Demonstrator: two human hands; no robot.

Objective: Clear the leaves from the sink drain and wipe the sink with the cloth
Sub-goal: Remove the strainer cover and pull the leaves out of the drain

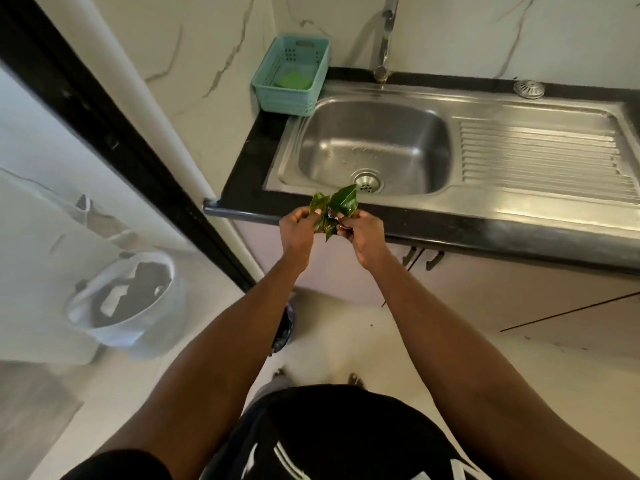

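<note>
Black shorts with white markings (332, 441) sit nearest, and from there two bare forearms reach out over the pale floor toward the bench (485, 233). The left hand (297, 226) and right hand (363, 233) are close together just in front of the bench edge, each with fingers curled around a small bunch of glossy green leaves (335, 209) held between them, above the cabinet front rather than over the basin. Beyond the leaves, the stainless steel sink (374, 147) shows its drain (367, 181) uncovered, with water beads on the basin floor. A ribbed draining board (540, 157) lies to the right. At the back left corner a teal plastic basket (291, 77) holds a green cloth (294, 80). A bin lined with a white bag (128, 299) stands on the floor at left.
</note>
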